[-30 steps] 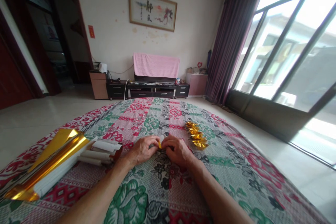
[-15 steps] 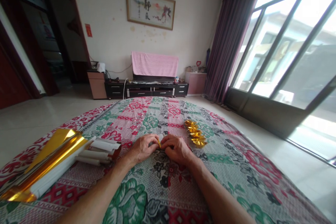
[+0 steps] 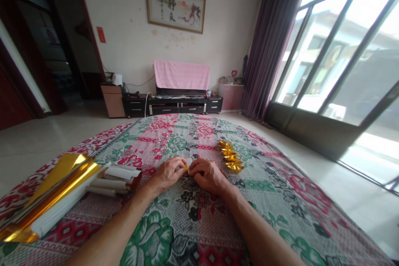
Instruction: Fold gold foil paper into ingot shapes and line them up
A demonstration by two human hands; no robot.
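Gold foil piece [image 3: 187, 168] between left hand [image 3: 168, 173], right hand [image 3: 207, 174].

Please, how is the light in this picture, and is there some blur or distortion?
Head view: strong daylight at the windows, with the outside washed out; the doorway at the left dark; bright glare on the gold sheets; wide-angle stretching near the edges; the small gold piece between left hand and right hand too small to judge its sharpness.

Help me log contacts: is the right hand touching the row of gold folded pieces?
Apart. The head view shows patterned tablecloth between the right hand and the gold folded pieces.
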